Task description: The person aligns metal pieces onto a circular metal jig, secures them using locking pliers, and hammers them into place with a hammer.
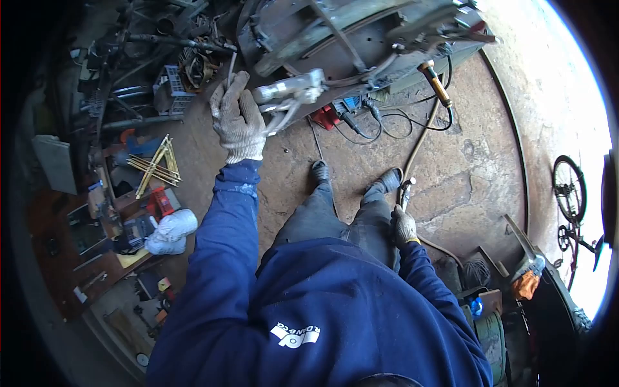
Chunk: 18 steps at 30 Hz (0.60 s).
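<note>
My left hand (238, 119), in a grey knitted glove, has its fingers bent around a thin metal rod (231, 66) that sticks up past them. Just to its right is a blurred silvery metal fitting (293, 89) at the edge of the workbench (380, 42); whether the hand touches it is unclear. Low beside my right leg, my gloved right hand (405, 228) is closed around a metal-headed tool (405, 190). A hose (422, 142) runs close by this tool.
An orange-handled tool (436, 84) hangs by the bench above cables and a blue power tool (348, 105). Metal scrap and a crate (173, 90) stand left, with folded yellow rulers (155, 166) below. A bicycle (569, 193) and a green container (493, 342) are right.
</note>
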### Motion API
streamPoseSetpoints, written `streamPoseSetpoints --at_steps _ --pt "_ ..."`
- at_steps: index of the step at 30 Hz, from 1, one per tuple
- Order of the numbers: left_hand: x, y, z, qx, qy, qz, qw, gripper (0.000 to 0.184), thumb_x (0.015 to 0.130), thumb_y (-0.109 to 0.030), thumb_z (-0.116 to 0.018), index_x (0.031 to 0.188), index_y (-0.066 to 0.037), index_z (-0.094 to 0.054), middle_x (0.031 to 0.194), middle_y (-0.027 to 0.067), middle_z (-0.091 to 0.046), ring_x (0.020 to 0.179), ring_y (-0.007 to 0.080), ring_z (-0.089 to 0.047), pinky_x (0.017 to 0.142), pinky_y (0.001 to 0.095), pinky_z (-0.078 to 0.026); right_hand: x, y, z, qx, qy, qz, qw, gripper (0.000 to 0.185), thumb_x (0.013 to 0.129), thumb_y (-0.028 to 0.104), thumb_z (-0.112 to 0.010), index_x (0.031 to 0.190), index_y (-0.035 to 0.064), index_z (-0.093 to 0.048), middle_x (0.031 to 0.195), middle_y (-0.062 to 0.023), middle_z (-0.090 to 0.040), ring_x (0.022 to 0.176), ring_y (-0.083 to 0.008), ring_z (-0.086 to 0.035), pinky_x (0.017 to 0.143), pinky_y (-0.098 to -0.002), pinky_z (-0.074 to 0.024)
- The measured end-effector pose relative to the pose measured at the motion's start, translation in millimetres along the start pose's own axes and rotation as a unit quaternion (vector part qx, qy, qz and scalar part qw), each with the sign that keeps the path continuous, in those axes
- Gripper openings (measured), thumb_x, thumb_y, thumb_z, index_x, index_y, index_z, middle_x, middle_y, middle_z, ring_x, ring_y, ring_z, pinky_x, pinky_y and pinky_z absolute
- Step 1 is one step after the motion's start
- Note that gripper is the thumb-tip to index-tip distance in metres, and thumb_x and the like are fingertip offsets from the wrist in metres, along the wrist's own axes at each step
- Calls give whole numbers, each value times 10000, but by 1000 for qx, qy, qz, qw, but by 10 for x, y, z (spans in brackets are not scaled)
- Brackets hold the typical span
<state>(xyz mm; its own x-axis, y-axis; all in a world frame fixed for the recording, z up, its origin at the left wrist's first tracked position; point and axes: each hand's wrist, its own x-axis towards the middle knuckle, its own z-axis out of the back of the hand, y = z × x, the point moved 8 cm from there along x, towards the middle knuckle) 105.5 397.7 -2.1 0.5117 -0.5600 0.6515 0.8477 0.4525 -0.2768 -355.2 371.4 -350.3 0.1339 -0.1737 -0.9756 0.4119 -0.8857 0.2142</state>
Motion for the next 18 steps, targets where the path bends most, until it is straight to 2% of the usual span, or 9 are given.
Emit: streamPoseSetpoints --at_steps 3,5,7,9,11,13,14,15,18 --pt "-172 221 154 -5 39 7 999 313 913 5 -660 1217 -53 -709 1197 149 -703 1117 336 -639 955 430 -533 9 -104 91 -26 -53 19 998 289 1001 388 -595 870 132 -565 621 9 -484 435 -162 -445 410 -339 -362" --pt "-534 582 141 -25 47 46 998 291 927 -53 -662 1215 -49 -707 1194 143 -708 1117 349 -639 967 440 -528 87 -291 122 -16 -67 12 998 275 995 367 -592 870 122 -577 623 9 -488 445 -175 -453 419 -351 -357" --pt "-1023 977 -32 -19 133 117 984 308 946 -139 -651 1245 -84 -698 1177 158 -708 1095 387 -645 947 456 -532 99 -518 93 -56 -74 -16 996 272 999 376 -584 885 129 -591 624 7 -487 451 -184 -454 432 -358 -363" --pt "-1507 1209 -185 -54 269 224 935 308 965 -231 -646 1250 -130 -706 1201 158 -710 1117 402 -635 976 473 -517 94 -557 -16 -237 -52 138 960 260 992 378 -605 889 140 -604 626 12 -493 454 -167 -458 443 -344 -365" --pt "-2241 1477 -415 -28 402 213 890 299 968 -299 -624 1211 -138 -689 1214 195 -681 1104 426 -635 946 491 -532 65 -926 -101 -197 -102 9 975 326 1013 409 -583 887 109 -574 663 -23 -548 494 -200 -525 467 -382 -415" --pt "-2761 1533 -441 13 539 235 809 319 953 -337 -615 1180 -126 -691 1248 206 -659 1132 413 -633 963 487 -536 -323 -1025 -558 -21 -90 -79 993 311 1016 401 -582 920 106 -601 666 -22 -554 525 -197 -536 488 -367 -418" --pt "-2991 1541 -424 -8 562 213 799 309 946 -330 -621 1181 -145 -703 1249 196 -663 1144 394 -636 984 479 -528 -504 -946 -755 -73 -84 -66 992 291 1020 385 -584 956 104 -621 689 -12 -564 554 -186 -546 500 -352 -418" --pt "-3191 1556 -429 -24 639 229 734 311 946 -337 -616 1179 -158 -717 1253 189 -664 1148 386 -637 994 476 -523 -625 -964 -909 -29 -105 -56 992 310 986 419 -662 921 118 -625 643 13 -528 470 -139 -482 453 -308 -355" --pt "-3734 1723 -383 -32 706 206 677 320 947 -343 -608 1181 -156 -723 1258 184 -666 1172 372 -635 1008 481 -519 -651 -1159 -1061 -103 -82 -17 991 318 978 407 -683 986 93 -627 681 10 -546 526 -126 -505 486 -301 -380"
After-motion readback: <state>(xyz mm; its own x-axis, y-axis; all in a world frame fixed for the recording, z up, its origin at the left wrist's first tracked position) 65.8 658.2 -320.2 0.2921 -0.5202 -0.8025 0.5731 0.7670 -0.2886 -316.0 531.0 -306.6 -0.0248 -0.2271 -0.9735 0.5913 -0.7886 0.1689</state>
